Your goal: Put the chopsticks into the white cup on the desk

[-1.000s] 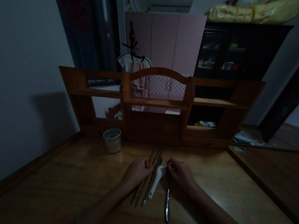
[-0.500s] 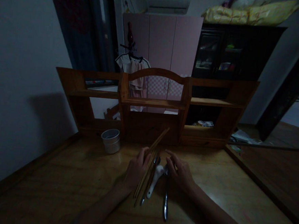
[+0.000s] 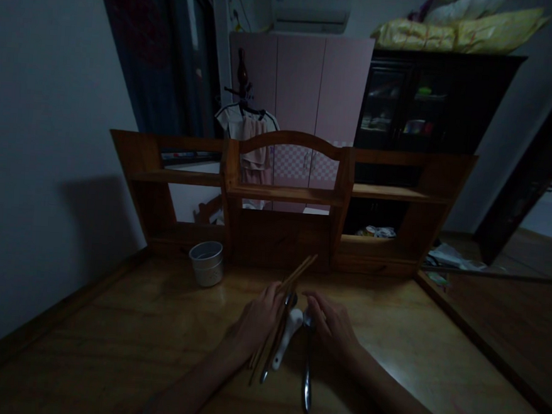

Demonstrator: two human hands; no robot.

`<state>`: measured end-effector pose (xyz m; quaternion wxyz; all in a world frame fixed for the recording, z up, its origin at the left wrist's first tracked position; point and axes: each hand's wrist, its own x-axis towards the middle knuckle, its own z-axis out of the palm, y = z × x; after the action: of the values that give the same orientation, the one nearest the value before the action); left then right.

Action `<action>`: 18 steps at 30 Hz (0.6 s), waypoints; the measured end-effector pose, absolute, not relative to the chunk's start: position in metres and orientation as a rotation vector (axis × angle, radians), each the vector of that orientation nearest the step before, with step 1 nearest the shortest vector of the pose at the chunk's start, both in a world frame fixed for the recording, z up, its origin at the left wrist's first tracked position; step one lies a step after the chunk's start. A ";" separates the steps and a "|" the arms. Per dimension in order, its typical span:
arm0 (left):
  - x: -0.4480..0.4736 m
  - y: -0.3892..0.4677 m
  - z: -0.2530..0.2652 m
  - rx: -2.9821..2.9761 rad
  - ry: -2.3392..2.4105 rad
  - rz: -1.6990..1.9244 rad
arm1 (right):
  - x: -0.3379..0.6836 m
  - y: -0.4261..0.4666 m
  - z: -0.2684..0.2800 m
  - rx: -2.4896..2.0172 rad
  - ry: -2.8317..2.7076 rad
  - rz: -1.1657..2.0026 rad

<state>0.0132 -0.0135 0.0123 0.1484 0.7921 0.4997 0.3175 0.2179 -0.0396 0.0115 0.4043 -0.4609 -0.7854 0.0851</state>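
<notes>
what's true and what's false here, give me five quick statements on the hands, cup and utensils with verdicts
1. The left hand holds chopsticks. True.
2. The cup lies tipped on its side. False: it stands upright.
3. The white spoon lies left of the long metal spoon. True.
4. The right hand is inside the cup. False: it is at the bowl end of the long metal spoon.
5. The cup is left of the left hand. True.

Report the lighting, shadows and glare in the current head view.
Head view: dim overall, with a bluish cast; head view: a dark shadow falls on the wall at picture left; head view: pale glare marks the table, and bright glints show on the rightmost spoon.
</notes>
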 end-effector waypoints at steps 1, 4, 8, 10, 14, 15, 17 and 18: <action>0.012 -0.011 0.010 2.263 1.489 0.900 | 0.218 -0.037 0.011 -1.174 -1.982 0.201; 0.007 -0.005 0.001 2.277 1.603 0.832 | 0.209 -0.025 0.015 -1.208 -2.014 0.122; 0.004 0.002 -0.006 2.332 1.607 0.701 | 0.163 0.000 0.046 -1.180 -2.124 0.021; 0.004 0.003 -0.006 2.353 1.568 0.683 | 0.127 0.015 0.066 -1.142 -2.201 -0.023; -0.001 -0.002 -0.006 2.359 1.550 0.754 | 0.054 0.047 0.088 -1.107 -2.462 0.019; -0.003 -0.005 -0.006 2.365 1.519 0.793 | 0.038 0.054 0.088 -1.123 -2.508 0.054; -0.009 -0.012 -0.006 2.364 1.466 0.877 | 0.012 0.067 0.086 -1.133 -2.546 0.086; -0.012 -0.015 -0.007 2.356 1.453 0.920 | 0.002 0.072 0.084 -1.136 -2.546 0.094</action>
<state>-0.0124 -0.0147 -0.0066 0.1122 0.8025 0.4952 0.3133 0.0015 0.0716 0.0837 0.1751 -0.4010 -0.8986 0.0330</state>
